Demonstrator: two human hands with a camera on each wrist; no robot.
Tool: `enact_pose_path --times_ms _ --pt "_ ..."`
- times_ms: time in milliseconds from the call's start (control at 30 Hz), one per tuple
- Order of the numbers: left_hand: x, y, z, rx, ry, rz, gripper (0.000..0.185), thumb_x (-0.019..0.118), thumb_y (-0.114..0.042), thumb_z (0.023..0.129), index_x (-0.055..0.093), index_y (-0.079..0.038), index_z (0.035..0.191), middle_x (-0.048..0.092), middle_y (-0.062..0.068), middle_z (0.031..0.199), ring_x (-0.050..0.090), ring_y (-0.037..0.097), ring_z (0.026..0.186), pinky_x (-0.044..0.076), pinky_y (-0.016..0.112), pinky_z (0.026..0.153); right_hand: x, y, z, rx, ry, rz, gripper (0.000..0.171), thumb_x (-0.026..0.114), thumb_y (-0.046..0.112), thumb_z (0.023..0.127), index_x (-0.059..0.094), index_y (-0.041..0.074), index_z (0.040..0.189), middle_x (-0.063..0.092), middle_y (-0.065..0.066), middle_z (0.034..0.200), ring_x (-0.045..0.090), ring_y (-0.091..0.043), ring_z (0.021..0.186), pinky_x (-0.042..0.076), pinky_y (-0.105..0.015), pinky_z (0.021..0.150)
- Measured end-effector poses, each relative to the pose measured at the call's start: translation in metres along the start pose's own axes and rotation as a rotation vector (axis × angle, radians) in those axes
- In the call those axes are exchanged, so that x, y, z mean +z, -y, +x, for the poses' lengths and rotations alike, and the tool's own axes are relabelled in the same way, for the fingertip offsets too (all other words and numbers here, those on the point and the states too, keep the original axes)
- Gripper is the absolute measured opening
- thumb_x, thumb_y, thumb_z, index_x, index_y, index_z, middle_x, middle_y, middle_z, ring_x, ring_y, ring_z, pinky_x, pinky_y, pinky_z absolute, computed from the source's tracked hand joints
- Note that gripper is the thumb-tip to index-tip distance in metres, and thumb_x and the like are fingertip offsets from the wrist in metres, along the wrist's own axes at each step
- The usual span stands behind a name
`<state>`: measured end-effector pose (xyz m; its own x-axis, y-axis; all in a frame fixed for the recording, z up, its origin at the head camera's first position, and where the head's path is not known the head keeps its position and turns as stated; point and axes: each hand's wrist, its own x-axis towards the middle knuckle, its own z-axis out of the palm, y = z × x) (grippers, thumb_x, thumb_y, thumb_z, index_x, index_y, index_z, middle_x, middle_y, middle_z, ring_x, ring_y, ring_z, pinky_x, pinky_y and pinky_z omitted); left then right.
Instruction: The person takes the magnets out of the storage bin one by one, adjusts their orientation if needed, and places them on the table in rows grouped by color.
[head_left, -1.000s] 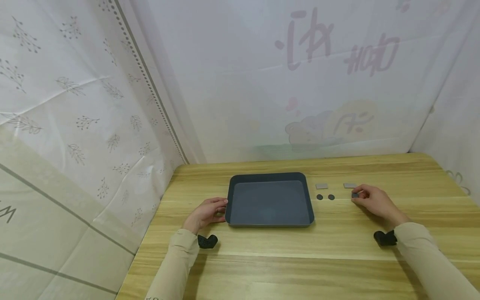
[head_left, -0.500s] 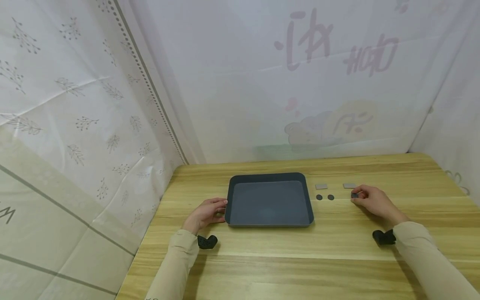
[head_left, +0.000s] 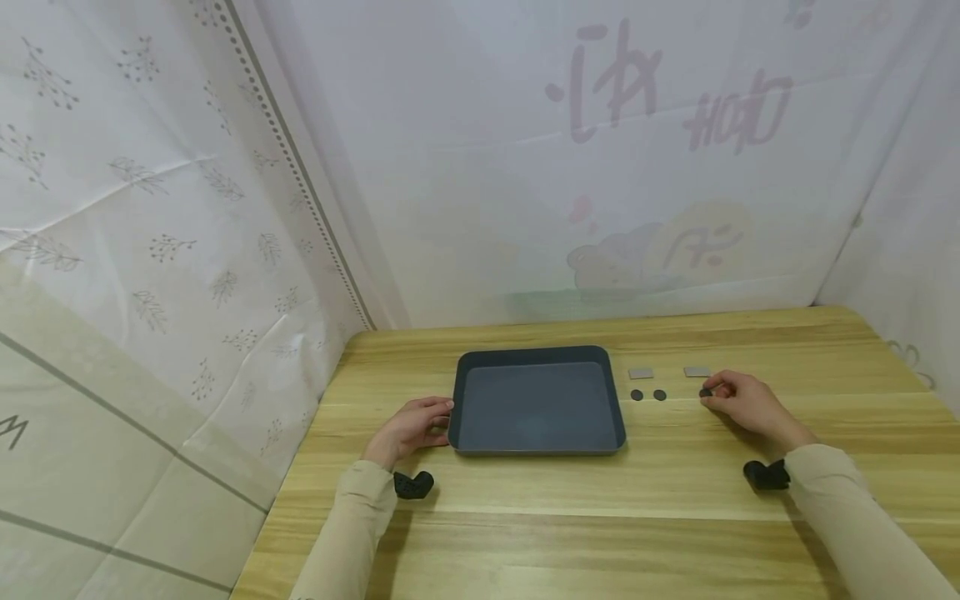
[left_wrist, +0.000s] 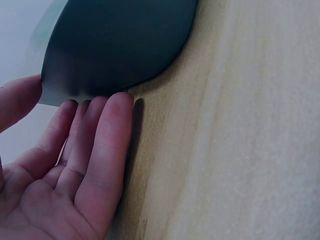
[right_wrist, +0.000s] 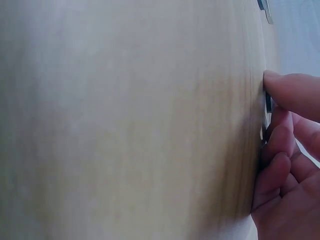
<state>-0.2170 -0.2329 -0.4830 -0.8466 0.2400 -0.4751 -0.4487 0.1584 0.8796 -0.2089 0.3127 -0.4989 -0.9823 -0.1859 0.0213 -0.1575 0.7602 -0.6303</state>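
A dark grey tray [head_left: 536, 353] with nothing in it lies mid-table. My left hand [head_left: 415, 424] rests at its left side, and in the left wrist view the fingers [left_wrist: 102, 145] lie straight against the tray's outer wall [left_wrist: 120, 45], thumb by the rim. My right hand [head_left: 742, 402] is to the tray's right and pinches a small dark disc [head_left: 705, 392] between thumb and fingertips at table level. The right wrist view shows only a thin dark sliver of that disc [right_wrist: 268, 103]. Two more dark discs [head_left: 648, 395] and two grey square pieces [head_left: 641, 373] [head_left: 697, 372] lie between tray and hand.
The wooden table [head_left: 570, 517] stands in a corner of white printed sheeting, which closes off the left, back and right sides. A black wrist camera sits on each forearm [head_left: 414, 483] [head_left: 766, 474]. Bare wood stretches in front of the tray.
Both hands stay where they were, and the right hand's fingers remain on the disc. Only the head view has shifted slightly.
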Motion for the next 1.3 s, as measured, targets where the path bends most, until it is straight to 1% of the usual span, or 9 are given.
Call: enact_pose_path --times_ms 167,400,600,767,900,1000,1167,1233,1300 --pt "0.000 -0.001 0.000 0.005 -0.007 0.002 0.049 0.052 -0.023 0.101 0.042 0.003 0.141 0.066 0.003 0.102 0.065 0.012 0.085 0.056 0.030 0.075 -0.001 0.000 0.001 -0.009 0.000 0.005 0.030 0.064 0.020 0.093 0.062 -0.005 0.108 0.056 -0.004 0.079 0.043 -0.009 0.066 0.036 -0.026 0.061" --pt "0.001 0.000 -0.002 -0.013 -0.024 0.002 0.046 0.052 -0.023 0.101 0.044 0.002 0.139 0.065 0.004 0.103 0.065 0.012 0.085 0.056 0.029 0.073 0.002 -0.003 0.005 0.013 0.013 0.016 0.031 0.065 0.021 0.093 0.062 -0.004 0.109 0.058 -0.004 0.081 0.045 -0.009 0.067 0.037 -0.024 0.062" --pt "0.001 0.001 -0.002 0.004 -0.020 -0.004 0.046 0.052 -0.023 0.101 0.044 0.003 0.138 0.066 0.003 0.099 0.065 0.012 0.084 0.056 0.030 0.073 0.003 -0.005 0.005 0.006 -0.004 0.011 0.030 0.066 0.022 0.092 0.062 -0.003 0.108 0.057 -0.003 0.079 0.045 -0.007 0.064 0.036 -0.024 0.060" --pt "0.001 0.002 -0.003 -0.007 -0.011 -0.006 0.046 0.053 -0.023 0.100 0.044 0.002 0.138 0.066 0.002 0.096 0.065 0.012 0.084 0.056 0.031 0.074 0.005 -0.006 0.001 0.026 0.003 0.027 0.035 0.067 0.025 0.091 0.062 -0.004 0.110 0.057 -0.003 0.081 0.045 -0.007 0.066 0.037 -0.024 0.060" --pt "0.000 0.002 -0.003 0.002 -0.009 -0.001 0.047 0.053 -0.024 0.100 0.044 0.003 0.138 0.066 0.003 0.097 0.064 0.013 0.085 0.056 0.032 0.075 0.005 -0.006 0.000 0.046 0.010 0.046 0.039 0.066 0.027 0.093 0.060 -0.005 0.114 0.058 -0.005 0.084 0.046 -0.008 0.069 0.038 -0.023 0.061" --pt "0.000 0.002 0.000 0.007 0.002 0.009 0.047 0.053 -0.024 0.100 0.044 0.003 0.138 0.066 0.003 0.098 0.064 0.013 0.085 0.056 0.032 0.076 0.003 -0.009 -0.003 0.055 -0.013 0.050 0.038 0.062 0.028 0.095 0.060 -0.005 0.115 0.062 -0.009 0.090 0.048 -0.007 0.072 0.040 -0.023 0.063" --pt "0.000 0.001 0.002 -0.008 0.025 0.017 0.046 0.054 -0.025 0.100 0.046 0.001 0.137 0.064 0.003 0.100 0.062 0.014 0.087 0.055 0.032 0.075 -0.004 -0.016 -0.008 0.051 -0.088 0.082 0.034 0.058 0.025 0.098 0.062 -0.003 0.115 0.067 -0.014 0.097 0.050 0.001 0.073 0.043 -0.020 0.063" --pt "-0.001 -0.001 0.000 -0.009 0.036 0.025 0.045 0.053 -0.026 0.100 0.047 0.000 0.137 0.063 0.003 0.102 0.062 0.014 0.089 0.055 0.031 0.074 -0.008 -0.013 -0.011 0.035 -0.109 0.094 0.033 0.057 0.025 0.098 0.063 -0.004 0.114 0.067 -0.014 0.094 0.051 0.002 0.070 0.043 -0.020 0.061" --pt "-0.002 -0.003 -0.002 -0.008 0.046 0.038 0.043 0.051 -0.025 0.101 0.047 0.000 0.136 0.062 0.005 0.106 0.061 0.015 0.091 0.054 0.031 0.073 -0.012 -0.005 -0.014 0.007 -0.123 0.099 0.033 0.057 0.024 0.098 0.062 -0.004 0.114 0.066 -0.015 0.090 0.051 -0.001 0.067 0.044 -0.022 0.057"
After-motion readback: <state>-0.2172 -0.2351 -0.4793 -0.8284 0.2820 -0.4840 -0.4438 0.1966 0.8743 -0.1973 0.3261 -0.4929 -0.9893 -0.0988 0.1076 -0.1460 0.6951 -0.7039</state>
